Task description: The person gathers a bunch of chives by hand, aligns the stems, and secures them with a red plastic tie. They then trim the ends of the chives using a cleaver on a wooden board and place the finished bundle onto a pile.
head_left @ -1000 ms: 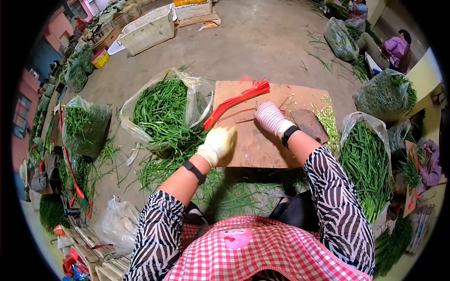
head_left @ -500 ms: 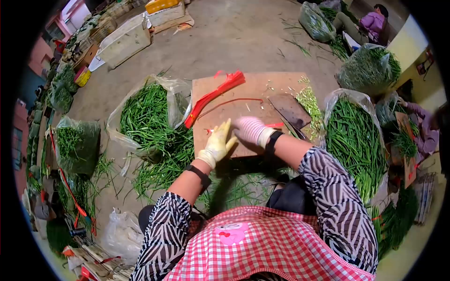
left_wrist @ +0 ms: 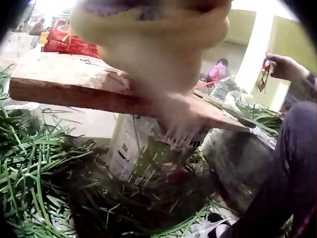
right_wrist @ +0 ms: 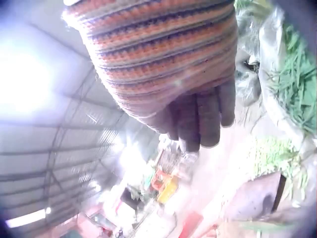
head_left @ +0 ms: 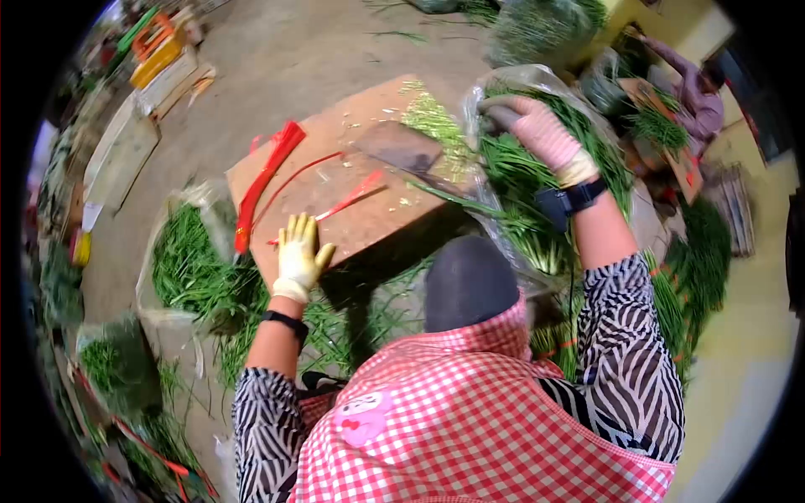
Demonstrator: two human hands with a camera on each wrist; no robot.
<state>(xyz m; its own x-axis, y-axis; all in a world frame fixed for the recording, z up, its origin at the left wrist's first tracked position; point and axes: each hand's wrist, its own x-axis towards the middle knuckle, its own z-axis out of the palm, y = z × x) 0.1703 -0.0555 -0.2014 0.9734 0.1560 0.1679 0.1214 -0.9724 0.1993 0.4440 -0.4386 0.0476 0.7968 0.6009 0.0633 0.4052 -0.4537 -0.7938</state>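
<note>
My gloved left hand (head_left: 299, 256) rests with fingers spread at the near left edge of a wooden board (head_left: 369, 220). Right by its fingertips lies a flat red strip (head_left: 356, 194). A bundle of red strips (head_left: 268, 184) and a thin dark red strip (head_left: 293, 180) lie farther up. My right hand (head_left: 545, 134), in a striped glove, reaches over long green leafy stalks (head_left: 537, 197) in a clear bag. Its fingers look loosely extended in the right wrist view, with nothing held. On the board, a cleaver (head_left: 398, 149) lies beside pale cut stalk ends (head_left: 440, 121).
Another bag of greens (head_left: 189, 260) stands left of the board, with loose stalks around it. A printed box (left_wrist: 143, 148) stands under the board. My knee (head_left: 470, 285) is close to its near edge. A seated person (head_left: 700, 101) is at the far right.
My right hand has left the board and swung right over the bagged greens. The left hand has come to rest, fingers spread, at the board's edge. The head view has turned right.
</note>
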